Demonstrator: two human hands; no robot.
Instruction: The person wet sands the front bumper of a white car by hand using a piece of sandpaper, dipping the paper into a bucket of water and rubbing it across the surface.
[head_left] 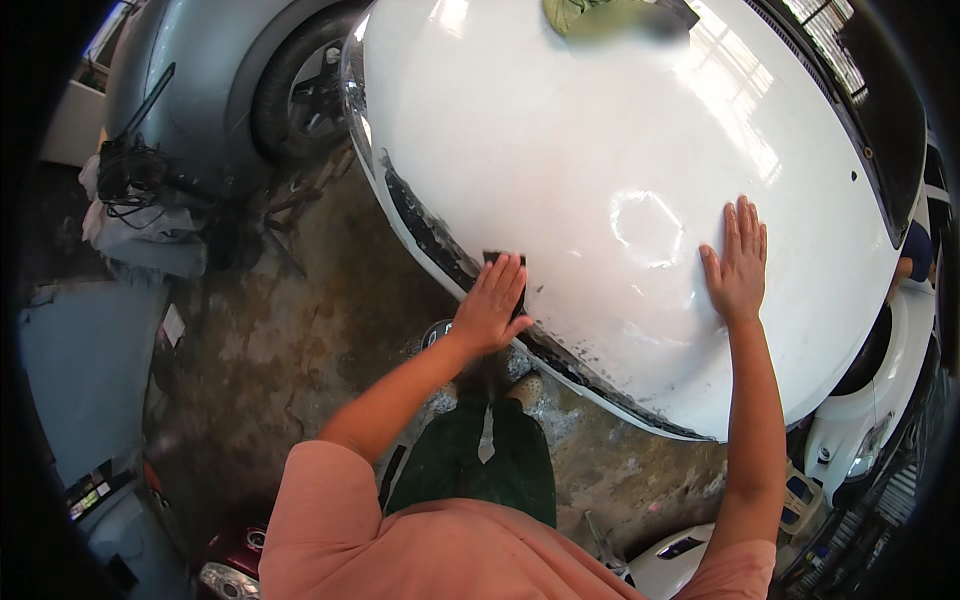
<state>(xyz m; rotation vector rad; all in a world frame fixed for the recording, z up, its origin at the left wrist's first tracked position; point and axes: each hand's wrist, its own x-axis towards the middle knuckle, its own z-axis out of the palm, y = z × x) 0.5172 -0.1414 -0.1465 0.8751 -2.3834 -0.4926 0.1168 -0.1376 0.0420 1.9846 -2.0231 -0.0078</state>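
A white car hood spreads in front of me. Along its near edge runs a dark, worn strip with ragged, chipped-looking borders. My left hand presses a small black sheet, likely sandpaper, onto this edge. Its fingers lie over the sheet, whose corners stick out past the fingertips and beside the thumb. Farther right, my right hand rests flat on the hood with nothing in it, fingers stretched out and thumb apart. Dark specks dot the white paint to the right of the left hand.
A green cloth-like thing lies at the hood's far side. On the left stands a grey car with its wheel exposed. A white car part with a headlight is at the right. Wet, stained concrete floor lies below.
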